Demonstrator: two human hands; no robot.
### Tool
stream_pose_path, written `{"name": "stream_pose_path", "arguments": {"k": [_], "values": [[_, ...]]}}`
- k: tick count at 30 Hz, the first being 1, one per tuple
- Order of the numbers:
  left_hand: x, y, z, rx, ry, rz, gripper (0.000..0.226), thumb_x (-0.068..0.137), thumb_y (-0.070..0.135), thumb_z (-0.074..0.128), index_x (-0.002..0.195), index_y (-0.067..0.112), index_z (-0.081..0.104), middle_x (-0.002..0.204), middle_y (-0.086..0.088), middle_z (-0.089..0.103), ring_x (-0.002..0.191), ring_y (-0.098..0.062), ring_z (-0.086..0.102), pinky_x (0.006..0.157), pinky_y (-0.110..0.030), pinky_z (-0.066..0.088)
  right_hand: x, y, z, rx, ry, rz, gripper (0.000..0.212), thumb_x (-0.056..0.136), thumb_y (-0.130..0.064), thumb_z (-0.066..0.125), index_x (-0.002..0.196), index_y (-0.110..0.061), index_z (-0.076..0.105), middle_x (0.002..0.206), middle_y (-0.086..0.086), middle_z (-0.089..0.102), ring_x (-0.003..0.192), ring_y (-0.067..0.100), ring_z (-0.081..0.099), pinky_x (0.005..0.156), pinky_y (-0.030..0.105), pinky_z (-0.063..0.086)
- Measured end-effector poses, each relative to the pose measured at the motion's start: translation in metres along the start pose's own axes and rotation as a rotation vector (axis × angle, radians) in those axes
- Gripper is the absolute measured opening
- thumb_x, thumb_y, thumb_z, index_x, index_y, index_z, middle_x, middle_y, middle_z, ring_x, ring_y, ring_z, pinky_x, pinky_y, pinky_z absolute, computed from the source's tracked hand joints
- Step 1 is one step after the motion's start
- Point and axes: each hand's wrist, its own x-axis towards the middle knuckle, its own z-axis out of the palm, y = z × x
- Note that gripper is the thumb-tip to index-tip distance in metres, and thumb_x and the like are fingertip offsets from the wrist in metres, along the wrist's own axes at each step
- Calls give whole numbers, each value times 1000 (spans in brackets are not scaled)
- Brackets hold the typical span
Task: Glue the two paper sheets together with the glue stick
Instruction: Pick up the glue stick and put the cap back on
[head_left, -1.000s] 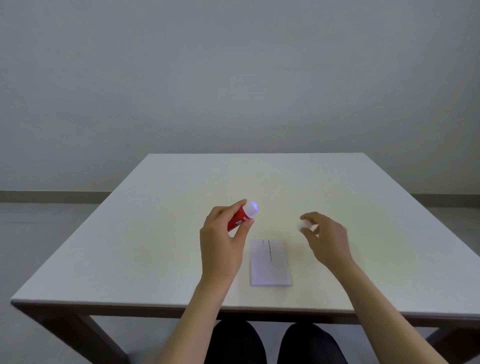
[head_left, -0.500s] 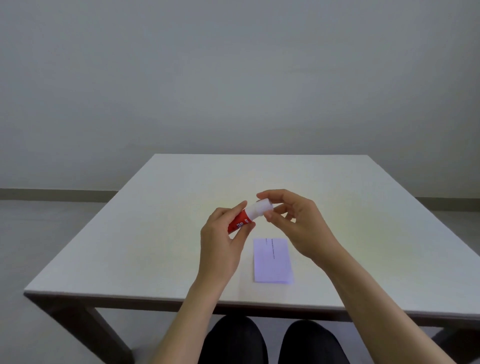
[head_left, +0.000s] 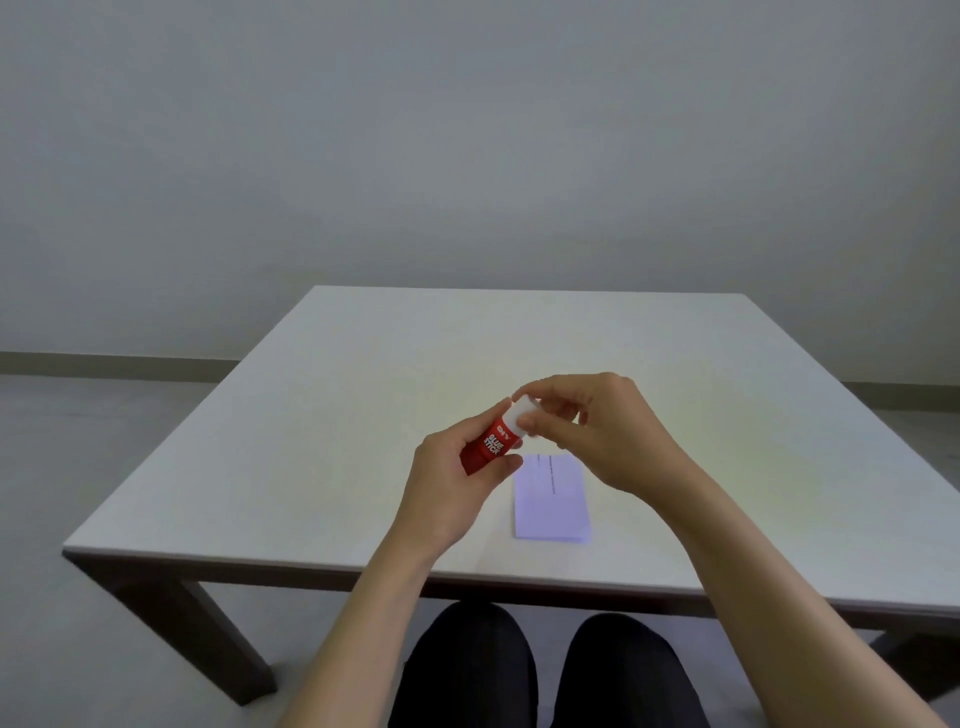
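A red glue stick (head_left: 491, 443) with white lettering is held tilted above the table, its red body gripped by my left hand (head_left: 452, 483). My right hand (head_left: 597, 431) pinches the white cap (head_left: 522, 414) at the stick's upper end between thumb and fingers. Below and between the hands, a small stack of white paper sheets (head_left: 551, 499) lies flat on the table near the front edge, with a thin dark printed line on top. How many sheets lie there cannot be told.
The white table (head_left: 337, 415) has a dark frame and legs. Its front edge runs just below the paper. My knees in dark trousers show under the table. A plain grey wall stands behind.
My right hand came in from the right side and closed on the glue stick's white end. My left hand kept hold of the red body. The paper has stayed where it was.
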Motion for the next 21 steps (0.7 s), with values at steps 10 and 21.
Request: {"name": "stream_pose_path", "arguments": {"k": [10, 21], "values": [[5, -6, -1, 153, 76, -4, 33, 77, 17, 75, 104, 35, 70, 84, 23, 70, 78, 5, 63, 69, -5, 45, -3, 7, 5, -214, -121, -5, 21, 93, -37, 50, 100, -19, 57, 67, -13, 51, 55, 11, 47, 52, 24, 36], [57, -25, -1, 195, 271, -150, 22, 73, 15, 75, 88, 10, 59, 85, 5, 72, 68, -17, 67, 55, -8, 44, -22, 31, 21, -161, 113, 202, 32, 92, -37, 52, 61, -30, 43, 53, -10, 41, 52, 8, 39, 53, 27, 33]]}}
